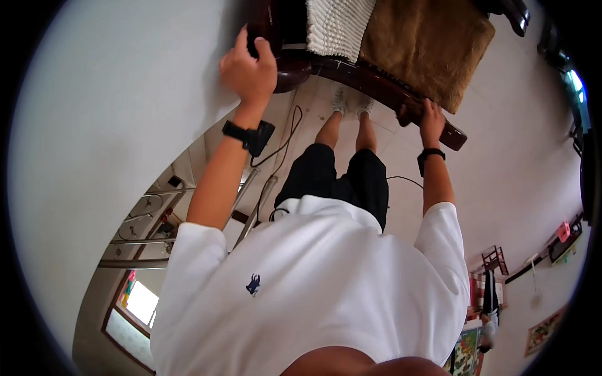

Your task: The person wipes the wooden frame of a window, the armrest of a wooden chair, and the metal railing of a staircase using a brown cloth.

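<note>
A dark, glossy wooden chair or bench [357, 75] stands at the top of the view, the wall to its left. My left hand [248, 72] grips its dark wood at the upper left, thumb and forefinger on either side of it; the other fingers are partly hidden. Near the right end of the long curved wooden rail, my right hand [431, 122] is closed over the wood. A brown plush cushion [426, 47] and a white knitted cover [338, 28] lie on the seat. Both wrists wear black bands, the left with a black box attached.
The pale wall [125, 125] rises close on my left. A dark cable [291, 135] trails over the tiled floor [401, 166] beside my feet. Metal rails [135, 263] stand at the lower left. In the distance at the lower right is another person [489, 323].
</note>
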Demonstrator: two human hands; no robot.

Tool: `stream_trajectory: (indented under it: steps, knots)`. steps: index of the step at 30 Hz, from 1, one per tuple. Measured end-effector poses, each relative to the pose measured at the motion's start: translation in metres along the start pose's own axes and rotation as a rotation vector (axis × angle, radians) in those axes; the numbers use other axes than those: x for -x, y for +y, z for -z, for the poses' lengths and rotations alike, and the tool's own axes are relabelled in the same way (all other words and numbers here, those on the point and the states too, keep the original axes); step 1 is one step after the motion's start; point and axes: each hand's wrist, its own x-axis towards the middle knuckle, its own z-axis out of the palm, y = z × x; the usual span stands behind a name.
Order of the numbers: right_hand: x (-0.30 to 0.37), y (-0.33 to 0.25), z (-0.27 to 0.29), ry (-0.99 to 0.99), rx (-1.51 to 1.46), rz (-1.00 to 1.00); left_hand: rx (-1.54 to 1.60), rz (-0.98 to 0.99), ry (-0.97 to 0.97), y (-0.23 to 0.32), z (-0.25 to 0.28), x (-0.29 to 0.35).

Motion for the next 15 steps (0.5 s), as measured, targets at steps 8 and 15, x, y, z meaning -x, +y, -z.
stream_trajectory:
  steps: [8, 15]
  knots:
    - [0.074, 0.087, 0.099, -0.213, -0.273, -0.121, -0.049, 0.03, 0.002, 0.012, 0.003, -0.004]
    - [0.068, -0.03, 0.176, -0.184, -0.694, 0.198, 0.424, -0.366, -0.122, 0.029, 0.037, 0.024]
